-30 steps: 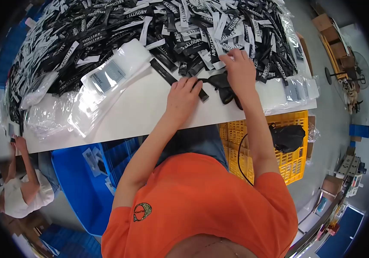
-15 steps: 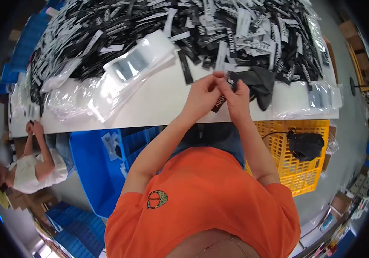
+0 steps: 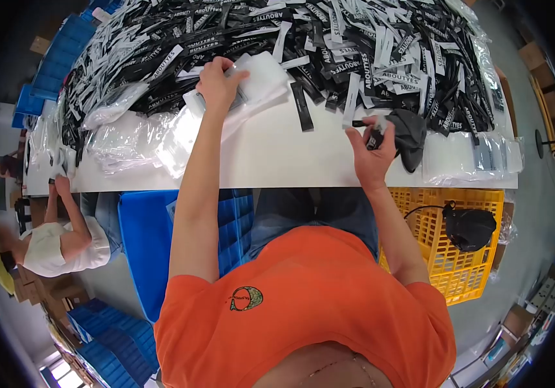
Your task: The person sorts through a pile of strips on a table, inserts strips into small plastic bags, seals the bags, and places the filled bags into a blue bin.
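My left hand (image 3: pixel 218 85) is over a stack of clear plastic bags (image 3: pixel 266 74) with grey printed panels. Its fingers and thumb are curled together on the top bag, and the hand hides part of it. My right hand (image 3: pixel 374 155) is closed around a folded black strip (image 3: pixel 375 138) with pale lettering. One end of the strip pokes out to the left. Just right of this hand, a dark grey cloth piece (image 3: pixel 410 139) lies on the white table (image 3: pixel 258 155). A single black strip (image 3: pixel 302 107) lies flat between my hands.
A large heap of black and white printed strips (image 3: pixel 381 64) covers the table's far side. More plastic bags lie at left (image 3: pixel 122 142) and right (image 3: pixel 452 161). Below the edge are a blue bin (image 3: pixel 145 246) and yellow crate (image 3: pixel 445 278). Another person (image 3: pixel 64 239) works at left.
My hands have moved apart. The left has left the black strip and gone up and left to the plastic bags. The right has shifted slightly right with the strip, now folded.
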Tool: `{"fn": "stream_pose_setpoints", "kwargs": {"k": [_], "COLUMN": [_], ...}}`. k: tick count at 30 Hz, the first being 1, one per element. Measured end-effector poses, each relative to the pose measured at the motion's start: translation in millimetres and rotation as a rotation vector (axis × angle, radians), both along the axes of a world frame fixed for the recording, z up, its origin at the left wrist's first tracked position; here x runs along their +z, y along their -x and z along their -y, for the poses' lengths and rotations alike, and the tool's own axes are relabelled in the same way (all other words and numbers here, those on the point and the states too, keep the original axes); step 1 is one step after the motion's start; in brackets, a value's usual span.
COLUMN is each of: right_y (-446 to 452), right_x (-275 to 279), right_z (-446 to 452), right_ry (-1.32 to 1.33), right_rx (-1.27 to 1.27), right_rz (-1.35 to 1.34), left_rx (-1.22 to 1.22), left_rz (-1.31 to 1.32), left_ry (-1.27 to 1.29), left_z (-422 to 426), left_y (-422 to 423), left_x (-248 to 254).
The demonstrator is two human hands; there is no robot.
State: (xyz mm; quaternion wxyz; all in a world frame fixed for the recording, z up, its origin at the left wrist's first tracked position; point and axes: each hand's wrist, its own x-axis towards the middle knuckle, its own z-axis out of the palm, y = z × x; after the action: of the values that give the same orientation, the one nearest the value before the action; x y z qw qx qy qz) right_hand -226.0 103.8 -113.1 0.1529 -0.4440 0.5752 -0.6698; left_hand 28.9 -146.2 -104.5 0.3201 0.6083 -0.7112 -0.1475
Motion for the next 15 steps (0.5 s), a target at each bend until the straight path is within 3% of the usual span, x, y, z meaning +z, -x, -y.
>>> {"fn": "stream_pose_setpoints", "kwargs": {"k": [2,4,5,6,8,11,15], "right_y": [0,9,7,10,7,2,-14], "right_x": [3,-11,-10,4,28,56,54], "right_z": [-1,1,-2,-3,-4,-9,-12], "right_ry": [-0.008,-0.112,-0.287,-0.377,-0.391,-0.450,-0.434], "right_rx": [0.011,0.091,0.216,0.256,0.379,0.617,0.673], "right_rz": [-0.173,-0.385,-0.103,0.067,0.502,0.748,0.826], "left_rx": [-0.082,-0.193,-0.225,-0.213,-0.272,-0.327,-0.340], "left_rz": [-0.203,-0.286,-0.238,-0.213,-0.316,-0.386,-0.491], "left_ry": [-0.003,0.170,0.251,0.162,0.102,-0.055,-0.212], "left_z": [10,-4,-25,-50,-94,-147,-191], "left_y": [-10,-12,-8,-2,5,7,10], "left_x": [-3,25,53,82,109,98,68]}}
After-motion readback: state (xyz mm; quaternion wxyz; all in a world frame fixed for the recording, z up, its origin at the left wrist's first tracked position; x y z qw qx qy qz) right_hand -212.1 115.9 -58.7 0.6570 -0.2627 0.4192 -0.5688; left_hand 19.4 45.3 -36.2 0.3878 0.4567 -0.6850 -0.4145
